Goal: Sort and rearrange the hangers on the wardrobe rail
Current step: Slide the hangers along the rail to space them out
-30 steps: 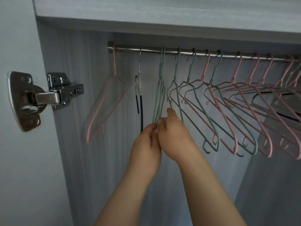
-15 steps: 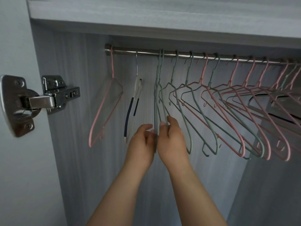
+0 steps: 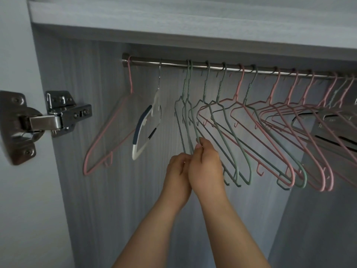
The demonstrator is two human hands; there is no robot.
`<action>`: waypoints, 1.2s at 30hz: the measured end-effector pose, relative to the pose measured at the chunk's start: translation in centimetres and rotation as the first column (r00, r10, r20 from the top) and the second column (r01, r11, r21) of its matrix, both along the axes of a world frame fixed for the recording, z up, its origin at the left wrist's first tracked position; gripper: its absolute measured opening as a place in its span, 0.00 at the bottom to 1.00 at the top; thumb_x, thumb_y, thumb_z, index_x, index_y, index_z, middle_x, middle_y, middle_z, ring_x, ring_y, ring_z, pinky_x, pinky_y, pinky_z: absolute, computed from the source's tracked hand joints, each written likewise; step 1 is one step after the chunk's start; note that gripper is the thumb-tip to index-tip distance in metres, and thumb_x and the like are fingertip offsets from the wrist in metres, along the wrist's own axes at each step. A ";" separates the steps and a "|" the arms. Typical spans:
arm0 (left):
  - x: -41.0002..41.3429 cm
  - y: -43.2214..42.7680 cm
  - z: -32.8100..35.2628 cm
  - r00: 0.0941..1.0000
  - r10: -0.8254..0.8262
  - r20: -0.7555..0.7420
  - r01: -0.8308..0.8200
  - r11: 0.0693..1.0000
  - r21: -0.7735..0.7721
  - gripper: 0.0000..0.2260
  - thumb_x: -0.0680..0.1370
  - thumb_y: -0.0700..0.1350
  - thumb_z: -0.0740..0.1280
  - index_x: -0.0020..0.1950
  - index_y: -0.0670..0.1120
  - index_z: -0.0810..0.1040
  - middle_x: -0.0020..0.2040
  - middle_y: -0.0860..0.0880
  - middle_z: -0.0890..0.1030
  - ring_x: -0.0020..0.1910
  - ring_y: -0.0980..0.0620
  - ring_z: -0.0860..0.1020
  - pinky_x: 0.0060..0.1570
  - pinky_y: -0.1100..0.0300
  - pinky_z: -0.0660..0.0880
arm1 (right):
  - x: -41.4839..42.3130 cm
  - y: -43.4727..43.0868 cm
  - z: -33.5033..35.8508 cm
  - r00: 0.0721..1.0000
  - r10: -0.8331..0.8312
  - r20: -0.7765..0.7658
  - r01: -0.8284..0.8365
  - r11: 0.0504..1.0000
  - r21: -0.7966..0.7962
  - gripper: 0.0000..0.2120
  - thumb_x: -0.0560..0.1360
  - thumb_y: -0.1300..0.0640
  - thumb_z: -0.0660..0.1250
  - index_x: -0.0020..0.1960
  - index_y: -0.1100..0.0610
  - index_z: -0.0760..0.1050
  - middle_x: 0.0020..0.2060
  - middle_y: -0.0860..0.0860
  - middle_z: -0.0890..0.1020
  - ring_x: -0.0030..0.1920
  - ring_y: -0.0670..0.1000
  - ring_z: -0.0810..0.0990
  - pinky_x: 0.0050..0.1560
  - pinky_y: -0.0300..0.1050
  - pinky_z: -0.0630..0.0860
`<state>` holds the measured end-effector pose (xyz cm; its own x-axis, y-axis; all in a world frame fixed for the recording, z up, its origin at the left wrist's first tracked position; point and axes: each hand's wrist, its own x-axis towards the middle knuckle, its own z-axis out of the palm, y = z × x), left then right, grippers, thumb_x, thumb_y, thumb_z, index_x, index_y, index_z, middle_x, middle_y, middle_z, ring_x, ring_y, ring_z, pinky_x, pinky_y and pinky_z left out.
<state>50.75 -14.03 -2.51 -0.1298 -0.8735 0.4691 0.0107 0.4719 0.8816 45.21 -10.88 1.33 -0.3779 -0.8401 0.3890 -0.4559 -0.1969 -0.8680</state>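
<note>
A steel rail (image 3: 173, 63) runs under the wardrobe shelf. At its left end hangs one pink hanger (image 3: 114, 132), then a white and navy hanger (image 3: 144, 130). Two green hangers (image 3: 186, 113) hang close together near the middle. My right hand (image 3: 205, 165) pinches the lower part of these green hangers. My left hand (image 3: 178, 171) is pressed against it with fingers curled at the same spot; what it holds is hidden. Several mixed green and pink hangers (image 3: 270, 136) fill the rail to the right.
A metal door hinge (image 3: 44, 120) juts out on the left wall. The shelf board (image 3: 193, 20) sits just above the rail. A dark hanger and a grey object (image 3: 340, 122) lie behind the pink hangers at far right.
The white and navy hanger has swung and turned to face me more. My hands stay together on the green pair, which has spread slightly.
</note>
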 end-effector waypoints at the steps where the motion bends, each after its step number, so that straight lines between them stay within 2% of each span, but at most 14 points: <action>1: 0.0 -0.2 -0.2 0.997 0.059 -0.048 -0.059 0.998 -0.005 0.14 0.77 0.45 0.54 0.33 0.54 0.70 0.39 0.46 0.72 0.40 0.52 0.71 0.44 0.57 0.69 | -0.1 -0.1 -0.1 1.000 -0.004 -0.015 0.004 1.000 -0.006 0.20 0.82 0.57 0.48 0.74 0.57 0.59 0.64 0.54 0.75 0.54 0.43 0.72 0.48 0.28 0.62; 3: 0.2 -0.3 0.0 0.983 0.176 -0.058 -0.177 0.984 -0.005 0.12 0.77 0.46 0.52 0.37 0.51 0.71 0.41 0.46 0.75 0.42 0.52 0.73 0.47 0.61 0.69 | -0.1 0.0 0.1 0.998 -0.030 -0.046 0.029 0.999 -0.025 0.20 0.82 0.58 0.49 0.73 0.57 0.60 0.60 0.56 0.77 0.50 0.44 0.72 0.44 0.30 0.65; 5: 0.9 -0.2 0.4 0.960 0.268 -0.078 -0.273 0.961 -0.054 0.14 0.80 0.43 0.50 0.38 0.48 0.70 0.39 0.51 0.75 0.40 0.58 0.73 0.41 0.73 0.67 | -0.2 -0.2 0.0 0.996 -0.046 -0.072 0.044 0.999 -0.030 0.20 0.82 0.58 0.48 0.73 0.57 0.60 0.60 0.56 0.77 0.55 0.49 0.75 0.46 0.32 0.66; 6: 1.2 0.1 0.9 0.949 0.306 -0.080 -0.312 0.947 -0.072 0.15 0.81 0.43 0.50 0.37 0.47 0.69 0.38 0.51 0.75 0.39 0.58 0.73 0.38 0.75 0.66 | -0.1 -0.2 0.1 0.994 -0.056 -0.091 0.054 0.998 -0.021 0.20 0.82 0.58 0.48 0.74 0.57 0.59 0.61 0.55 0.77 0.58 0.50 0.75 0.44 0.31 0.65; 11: 2.9 0.2 2.0 0.894 0.448 -0.022 -0.446 0.882 -0.153 0.16 0.81 0.43 0.49 0.33 0.47 0.63 0.32 0.47 0.72 0.31 0.54 0.70 0.30 0.73 0.64 | 0.3 -0.4 0.0 0.992 -0.057 -0.113 0.059 0.998 0.016 0.22 0.82 0.58 0.47 0.75 0.56 0.54 0.66 0.52 0.73 0.64 0.48 0.73 0.42 0.23 0.57; 15: 3.4 -0.1 2.2 0.876 0.481 0.031 -0.465 0.860 -0.208 0.16 0.81 0.43 0.49 0.33 0.46 0.62 0.31 0.45 0.70 0.30 0.53 0.67 0.29 0.70 0.64 | 0.8 -0.5 -0.1 0.990 -0.064 -0.129 0.065 0.998 0.004 0.21 0.82 0.57 0.47 0.75 0.56 0.55 0.63 0.54 0.76 0.60 0.50 0.75 0.41 0.26 0.59; 20: 3.8 -0.6 2.2 0.859 0.500 0.107 -0.468 0.853 -0.230 0.16 0.80 0.42 0.51 0.32 0.46 0.62 0.29 0.48 0.69 0.28 0.54 0.67 0.27 0.68 0.63 | 1.1 -0.9 0.4 0.992 -0.027 -0.125 0.029 0.999 0.016 0.22 0.82 0.56 0.47 0.76 0.56 0.53 0.62 0.55 0.76 0.60 0.52 0.75 0.46 0.35 0.65; 22: 4.3 -0.1 2.2 0.862 0.486 0.143 -0.449 0.864 -0.225 0.14 0.80 0.44 0.52 0.36 0.43 0.68 0.32 0.47 0.74 0.32 0.52 0.71 0.29 0.66 0.64 | 1.2 -0.8 0.3 0.993 0.010 -0.121 -0.005 0.999 0.044 0.23 0.82 0.55 0.47 0.76 0.56 0.50 0.66 0.54 0.72 0.64 0.51 0.72 0.45 0.30 0.61; 24: 5.1 1.5 2.0 0.832 0.509 0.219 -0.451 0.852 -0.267 0.14 0.79 0.49 0.53 0.45 0.44 0.75 0.40 0.48 0.79 0.42 0.48 0.77 0.36 0.68 0.67 | 1.2 -0.6 0.1 0.990 0.055 -0.127 -0.047 0.997 0.064 0.25 0.82 0.54 0.48 0.77 0.56 0.45 0.73 0.53 0.64 0.70 0.50 0.66 0.57 0.32 0.63; 26: 6.3 3.9 2.1 0.742 0.622 0.252 -0.512 0.768 -0.386 0.17 0.78 0.54 0.56 0.57 0.45 0.76 0.53 0.48 0.81 0.53 0.49 0.78 0.49 0.64 0.69 | 1.3 -0.2 -0.2 0.984 0.070 -0.165 -0.057 0.995 0.080 0.27 0.82 0.53 0.49 0.77 0.56 0.42 0.74 0.53 0.58 0.72 0.51 0.63 0.66 0.39 0.62; 28: 7.9 5.9 3.0 0.699 0.706 0.114 -0.592 0.662 -0.460 0.16 0.76 0.55 0.62 0.55 0.46 0.78 0.51 0.49 0.82 0.49 0.51 0.80 0.47 0.65 0.70 | 1.5 0.4 -0.3 0.957 0.015 -0.289 -0.004 0.999 0.040 0.29 0.81 0.53 0.50 0.77 0.56 0.40 0.74 0.53 0.54 0.73 0.51 0.60 0.69 0.41 0.60; 30: 9.1 5.6 3.8 0.686 0.727 0.026 -0.636 0.617 -0.463 0.13 0.74 0.51 0.66 0.55 0.47 0.78 0.50 0.48 0.81 0.47 0.52 0.79 0.46 0.65 0.69 | 1.9 0.8 -0.4 0.914 -0.075 -0.399 0.040 0.995 -0.096 0.28 0.81 0.55 0.52 0.77 0.57 0.43 0.75 0.53 0.50 0.75 0.51 0.55 0.72 0.39 0.55; 33: 8.9 2.5 4.2 0.701 0.688 0.189 -0.599 0.711 -0.367 0.20 0.76 0.48 0.64 0.66 0.44 0.69 0.62 0.42 0.76 0.60 0.46 0.74 0.55 0.60 0.68 | 2.8 1.1 0.2 0.870 -0.145 -0.471 0.015 0.963 -0.269 0.26 0.79 0.61 0.55 0.76 0.57 0.52 0.75 0.54 0.51 0.75 0.50 0.53 0.69 0.33 0.50; 36: 7.6 -0.4 3.7 0.709 0.637 0.302 -0.571 0.770 -0.283 0.23 0.77 0.47 0.62 0.69 0.42 0.62 0.65 0.39 0.71 0.63 0.41 0.70 0.59 0.54 0.68 | 3.5 0.6 1.6 0.865 -0.062 -0.498 -0.080 0.962 -0.259 0.24 0.80 0.61 0.53 0.75 0.58 0.54 0.75 0.53 0.57 0.74 0.49 0.57 0.68 0.30 0.51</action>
